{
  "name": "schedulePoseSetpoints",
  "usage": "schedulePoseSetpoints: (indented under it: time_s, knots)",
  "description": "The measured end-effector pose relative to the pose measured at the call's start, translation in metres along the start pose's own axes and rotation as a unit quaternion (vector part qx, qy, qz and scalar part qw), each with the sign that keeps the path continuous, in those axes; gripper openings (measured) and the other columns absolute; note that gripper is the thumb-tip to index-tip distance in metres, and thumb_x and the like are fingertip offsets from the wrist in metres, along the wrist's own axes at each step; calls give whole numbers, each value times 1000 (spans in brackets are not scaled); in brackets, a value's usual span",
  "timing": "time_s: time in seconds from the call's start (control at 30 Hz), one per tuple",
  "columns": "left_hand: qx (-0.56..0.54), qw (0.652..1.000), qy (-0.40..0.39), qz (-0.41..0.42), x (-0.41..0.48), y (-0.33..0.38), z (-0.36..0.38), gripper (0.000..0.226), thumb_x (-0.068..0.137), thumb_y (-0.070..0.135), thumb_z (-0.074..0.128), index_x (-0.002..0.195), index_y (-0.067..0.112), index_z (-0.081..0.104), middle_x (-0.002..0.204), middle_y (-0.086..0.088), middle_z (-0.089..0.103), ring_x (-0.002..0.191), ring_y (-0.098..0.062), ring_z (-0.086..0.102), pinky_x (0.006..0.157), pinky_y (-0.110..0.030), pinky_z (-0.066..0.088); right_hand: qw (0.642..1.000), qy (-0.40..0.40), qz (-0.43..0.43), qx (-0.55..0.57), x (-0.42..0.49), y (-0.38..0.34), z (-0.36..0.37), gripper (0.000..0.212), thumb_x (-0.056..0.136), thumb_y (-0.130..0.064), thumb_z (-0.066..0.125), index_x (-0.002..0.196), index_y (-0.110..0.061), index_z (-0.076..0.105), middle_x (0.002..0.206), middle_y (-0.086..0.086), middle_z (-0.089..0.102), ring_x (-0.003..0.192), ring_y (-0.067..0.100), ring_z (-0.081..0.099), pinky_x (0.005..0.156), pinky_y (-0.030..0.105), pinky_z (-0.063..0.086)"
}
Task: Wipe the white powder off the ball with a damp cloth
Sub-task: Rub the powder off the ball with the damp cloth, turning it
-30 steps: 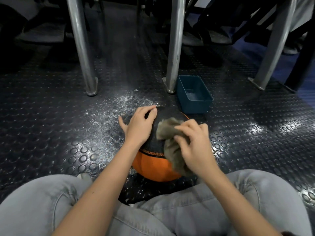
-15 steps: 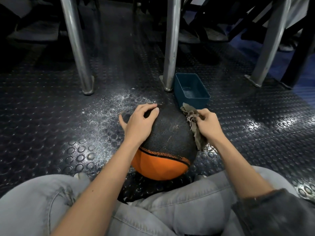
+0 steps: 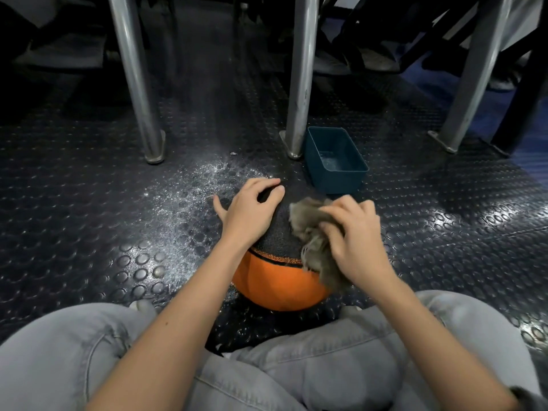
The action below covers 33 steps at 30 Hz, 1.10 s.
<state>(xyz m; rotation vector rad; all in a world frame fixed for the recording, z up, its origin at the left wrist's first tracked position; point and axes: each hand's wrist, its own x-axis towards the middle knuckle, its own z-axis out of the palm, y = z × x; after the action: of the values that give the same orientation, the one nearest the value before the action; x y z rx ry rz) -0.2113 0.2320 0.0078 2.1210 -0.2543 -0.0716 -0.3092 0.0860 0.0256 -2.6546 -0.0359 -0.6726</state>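
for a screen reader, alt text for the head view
A person's right hand presses a frayed grey-brown cloth on a black and orange ball on the studded dark floor, left hand holding it; a teal plastic tub stands beyond.

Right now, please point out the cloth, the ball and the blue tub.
cloth (image 3: 307,221): head view, on its bunched upper part.
ball (image 3: 275,283): head view, on its orange lower panel.
blue tub (image 3: 338,182): head view, on its near outer wall.
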Motion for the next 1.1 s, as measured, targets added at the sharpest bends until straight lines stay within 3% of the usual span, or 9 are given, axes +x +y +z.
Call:
schedulePoseSetpoints:
  time_s: [0.17, 0.27, 0.37, 0.5, 0.63, 0.77, 0.87, 0.97, 1.1]
  knots:
    - [-5, 1000, 12, -12, -3, -3, 0, 27, 95, 51, 43, 115, 45, 60, 125, 29, 45, 109, 6, 36, 113, -52, -14, 970, -86, 212, -82, 30, 70, 9, 27, 96, -12, 47, 118, -9, 62, 115, 7, 55, 100, 28, 39, 87, 39, 32]
    - [-12, 999, 22, -31, -4, -5, -2, 26, 95, 50, 43, 114, 45, 60, 127, 28, 45, 104, 7, 33, 113, -51, -13, 961, -34, 274, 8, 36, 73, 2, 24, 94, -15, 54, 113, -7, 65, 106, 6, 54, 112, 36, 44, 96, 42, 34]
    - [-8, 999, 23, -46, -4, -3, -3, 28, 96, 50, 41, 116, 43, 59, 131, 24, 46, 107, 4, 37, 112, -52, -12, 990, 12, 136, 24, 41, 39, -10, 21, 91, -15, 57, 110, -13, 67, 97, -4, 49, 101, 29, 44, 85, 32, 27]
    - [-5, 998, 32, -61, 1, -1, -2, 30, 96, 51, 41, 117, 41, 60, 133, 22, 46, 121, -6, 44, 112, -54, -10, 994, -40, -66, -79, 23, 10, -8, 25, 86, -21, 49, 105, -22, 66, 96, -5, 50, 87, 14, 30, 70, 28, 14]
    - [-4, 997, 36, -71, 3, 0, -1, 32, 95, 51, 42, 119, 39, 60, 134, 21, 45, 122, -9, 44, 113, -54, -9, 982, -63, -52, -172, 15, 43, -17, 26, 87, -12, 52, 105, -25, 66, 96, -3, 53, 84, 13, 28, 67, 27, 8]
    - [-5, 996, 48, -70, 2, -1, 1, 31, 96, 51, 41, 118, 40, 59, 133, 21, 45, 117, -5, 44, 112, -53, -9, 965, -105, 77, -227, 13, 66, -29, 29, 95, -13, 48, 116, -26, 63, 111, -2, 50, 94, 18, 29, 74, 29, 10]
    - [1, 996, 55, -68, 0, -1, 3, 31, 96, 51, 41, 118, 40, 59, 133, 22, 45, 114, -3, 44, 112, -54, -9, 990, -34, 19, -133, 28, 36, -27, 37, 93, -9, 42, 118, -30, 60, 103, -5, 48, 90, 13, 23, 71, 27, 9]
    - [11, 996, 61, -61, 0, 0, 5, 31, 95, 52, 41, 117, 41, 59, 131, 22, 46, 119, -6, 46, 112, -55, -9, 988, -29, -75, -131, 28, 8, -8, 41, 85, -12, 39, 109, -34, 64, 93, -4, 48, 85, 19, 32, 74, 31, 15]
    - [14, 997, 53, -56, -2, 2, 6, 33, 95, 52, 41, 119, 39, 59, 129, 23, 46, 120, -6, 45, 111, -55, -10, 991, -36, -41, -125, 16, 20, -1, 47, 86, -20, 26, 107, -37, 64, 96, -2, 51, 86, 22, 38, 77, 32, 18]
